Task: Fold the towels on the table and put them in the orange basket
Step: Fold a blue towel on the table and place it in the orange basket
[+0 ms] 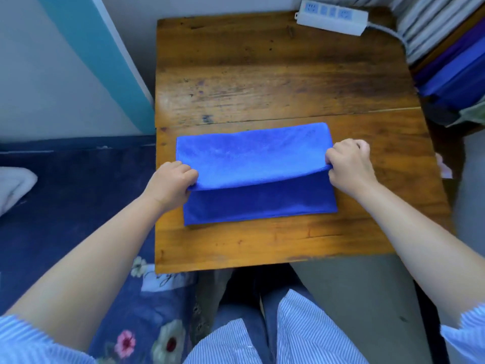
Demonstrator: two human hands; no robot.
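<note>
Both hands grip one blue towel (252, 158) on the wooden table (275, 69). Left hand (172, 183) has its fingers curled round the left end of the towel's upper layer, pinching the folded edge. Right hand (350, 164) does the same at the right end, fingers bent tight over the cloth and knuckles up. Between them the held layer is lifted a little and sags slightly in the middle, while the lower layer lies flat on the table, its near edge showing below the fold. The towel sits in the near half of the table, close to the person.

At the far right corner of the table lies a white power strip (332, 17), its cord running off to the right. Stacked blue and purple cloths (454, 74) sit beyond the table's right edge. A dark blue flowered bedspread (78, 206) lies to the left. No basket can be seen from this angle.
</note>
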